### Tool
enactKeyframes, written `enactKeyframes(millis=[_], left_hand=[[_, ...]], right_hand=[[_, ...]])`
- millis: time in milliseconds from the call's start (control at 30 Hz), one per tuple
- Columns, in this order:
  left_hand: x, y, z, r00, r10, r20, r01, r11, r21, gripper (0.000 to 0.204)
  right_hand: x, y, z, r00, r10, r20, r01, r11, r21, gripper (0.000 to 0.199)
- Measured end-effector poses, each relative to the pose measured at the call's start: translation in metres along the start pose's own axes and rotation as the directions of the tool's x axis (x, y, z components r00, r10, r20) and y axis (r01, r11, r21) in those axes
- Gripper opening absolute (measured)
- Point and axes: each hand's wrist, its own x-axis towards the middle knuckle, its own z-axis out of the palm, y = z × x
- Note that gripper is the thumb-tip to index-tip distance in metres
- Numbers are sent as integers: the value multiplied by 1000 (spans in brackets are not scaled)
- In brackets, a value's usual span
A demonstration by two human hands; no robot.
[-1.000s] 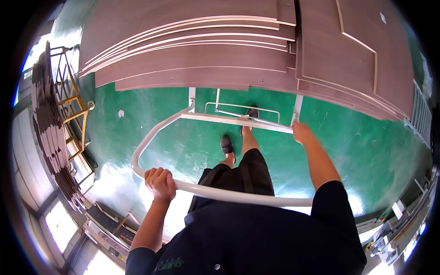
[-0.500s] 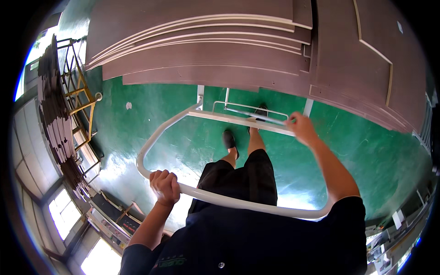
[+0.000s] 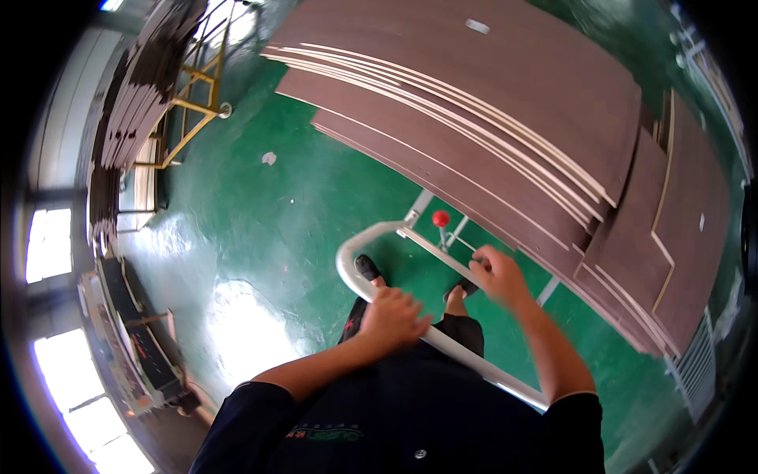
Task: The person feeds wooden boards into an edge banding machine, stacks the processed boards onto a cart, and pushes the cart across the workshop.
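Note:
A white bent-tube push handle (image 3: 354, 272) of a cart loops across in front of my body. My left hand (image 3: 392, 320) is wrapped around its near side. Beyond my left hand, a flat white crossbar (image 3: 437, 251) spans the handle. A lever's red ball knob (image 3: 441, 219) stands past that crossbar, apart from both hands. My right hand (image 3: 499, 275) is at the right part of the crossbar, close to a thin rod, its fingers curled in. Whether anything is between those fingers is hidden.
Large stacked brown boards (image 3: 474, 103) with pale edges lie ahead, past the handle. A yellow frame cart (image 3: 201, 107) with upright dark boards stands at far left. Below me is a green floor (image 3: 237, 197), with my shoes (image 3: 367, 267) under the handle. A grey grate (image 3: 695, 371) lies at right.
My view has turned left, so the boards slant down to the right. My right hand has come off the lever, whose red knob now shows. My left hand still grips the tube.

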Motion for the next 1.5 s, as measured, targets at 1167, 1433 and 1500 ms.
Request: enactKeyframes(millis=[1167, 1433, 1500], left_hand=[[-286, -787, 68, 120, -739, 662, 608, -473, -638, 21], [-176, -971, -14, 558, -694, 455, 660, 37, -751, 24], [-130, -1047, -46, 301, -663, 686, 690, -345, -636, 23]], right_hand=[[643, -413, 340, 978, -193, -74, 141, 885, -444, 24], [854, -534, 411, 972, -234, -24, 160, 733, -661, 34], [908, -520, 417, 971, -223, -86, 104, 720, -686, 34]])
